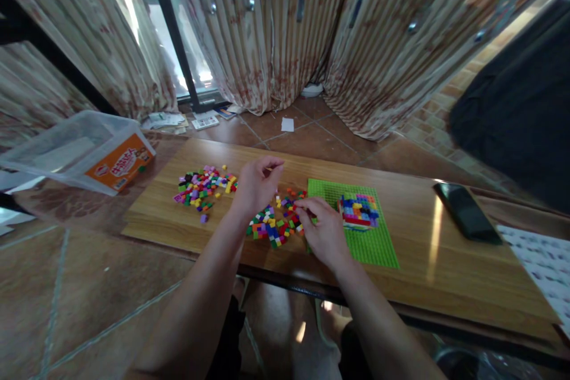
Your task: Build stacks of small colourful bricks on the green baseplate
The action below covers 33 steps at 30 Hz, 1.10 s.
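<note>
My left hand (260,184) hovers above the far side of a mixed pile of toy building bricks (271,228). Its fingers are curled towards the thumb, and what they hold, if anything, cannot be made out. At the pile's right side is my right hand (324,231), thumb and forefinger pinched together close to some red bricks. Anything in that pinch is too small to name. Just beyond the right hand, a multicoloured brick structure (360,212) stands on a green baseplate (374,252), whose left part the hand partly covers.
A second heap of bricks (202,187) lies left on the wooden table (173,225). Farther left stands a clear plastic bin (71,148) with an orange label. A dark phone (467,212) and a printed sheet (541,267) lie at the right. Curtains (276,41) hang behind.
</note>
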Each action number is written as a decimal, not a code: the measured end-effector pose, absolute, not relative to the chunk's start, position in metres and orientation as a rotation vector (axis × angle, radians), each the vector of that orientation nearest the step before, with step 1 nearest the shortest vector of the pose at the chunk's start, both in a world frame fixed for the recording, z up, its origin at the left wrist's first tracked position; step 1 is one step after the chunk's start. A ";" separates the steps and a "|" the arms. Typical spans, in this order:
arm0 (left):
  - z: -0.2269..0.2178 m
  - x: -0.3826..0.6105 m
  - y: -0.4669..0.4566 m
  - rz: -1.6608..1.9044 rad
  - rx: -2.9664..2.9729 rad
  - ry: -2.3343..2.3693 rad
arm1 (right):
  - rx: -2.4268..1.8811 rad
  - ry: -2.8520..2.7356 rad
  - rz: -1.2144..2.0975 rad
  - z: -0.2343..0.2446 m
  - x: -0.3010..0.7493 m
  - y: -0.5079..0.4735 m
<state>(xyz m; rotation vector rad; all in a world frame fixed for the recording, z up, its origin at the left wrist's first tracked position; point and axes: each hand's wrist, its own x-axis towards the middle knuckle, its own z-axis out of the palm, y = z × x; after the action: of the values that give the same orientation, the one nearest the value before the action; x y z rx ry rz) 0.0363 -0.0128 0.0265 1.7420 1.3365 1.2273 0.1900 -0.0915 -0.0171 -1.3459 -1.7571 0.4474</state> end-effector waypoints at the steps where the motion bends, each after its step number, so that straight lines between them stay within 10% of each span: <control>1: 0.027 0.035 -0.013 1.221 1.734 1.333 | -1.344 -1.792 0.436 -0.021 0.187 -0.090; 33: 0.027 0.021 -0.021 0.924 1.850 1.248 | -1.383 -1.790 0.175 -0.014 0.177 -0.073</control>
<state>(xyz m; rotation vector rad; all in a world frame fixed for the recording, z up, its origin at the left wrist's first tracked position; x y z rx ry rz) 0.0208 -0.0213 0.0265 1.8495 1.2479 0.9240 0.1771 -0.0729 -0.0144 -1.3826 -1.7903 0.1750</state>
